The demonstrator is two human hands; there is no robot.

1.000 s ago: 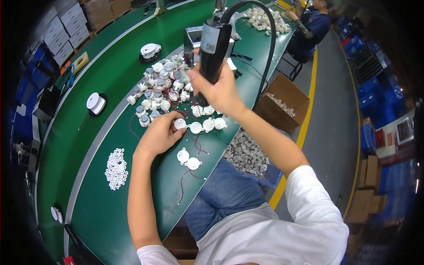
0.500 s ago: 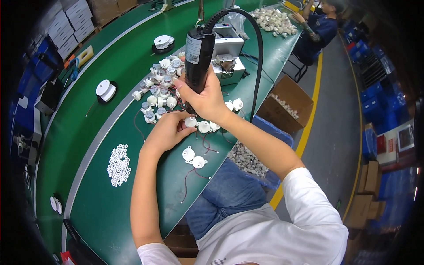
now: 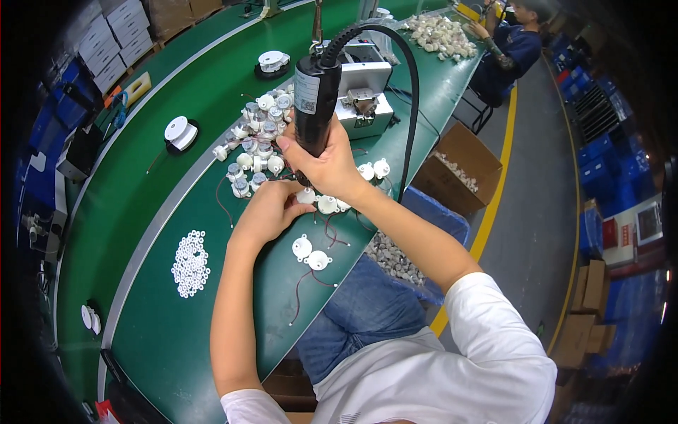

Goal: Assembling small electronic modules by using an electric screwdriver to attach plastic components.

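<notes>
My right hand (image 3: 330, 164) is wrapped round a black electric screwdriver (image 3: 314, 106), held upright with its thick cable arching over to the right. Below its tip, my left hand (image 3: 268, 212) pinches a round white plastic housing (image 3: 306, 196) against the green tabletop. The screwdriver's tip is mostly hidden behind my fingers. More white housings (image 3: 327, 204) lie in a row just to the right, some with thin dark red wires. Nearer me sit two others (image 3: 311, 253). Beyond my left hand is a heap of white and grey motor-like parts (image 3: 258, 134).
Small white rings (image 3: 191, 265) lie in a pile at left. A grey-white machine (image 3: 365, 106) stands behind the screwdriver. White reels (image 3: 181, 133) ride the green conveyor (image 3: 152, 180) alongside. A carton (image 3: 462, 166) and blue bin (image 3: 441, 212) stand right of the table; a co-worker (image 3: 519, 42) sits at far right.
The white reels on the conveyor have moved away from me and to the right. The screwdriver has shifted slightly left and down; my left hand keeps its pinch on the housing.
</notes>
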